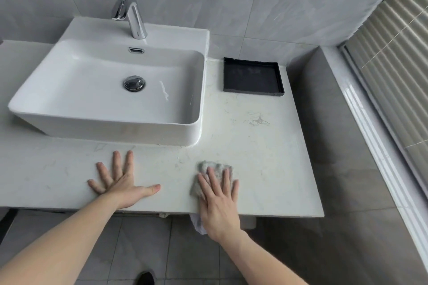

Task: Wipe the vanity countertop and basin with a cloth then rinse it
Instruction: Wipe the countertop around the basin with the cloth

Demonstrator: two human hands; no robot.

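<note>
While the left hand [120,184] lies flat on the pale worktop [254,146] near its front edge, fingers spread wide, the right hand [218,201] presses a grey cloth [214,166] down with straight fingers — also at the front edge, toward the right corner. Part of the cloth hangs over that edge. Behind the hands sits a white basin [111,90] with a chrome tap [129,9]; a black tray [252,77] rests at the back right corner.

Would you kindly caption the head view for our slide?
Right hand presses a grey cloth onto the white marble countertop; left hand rests flat.
</note>
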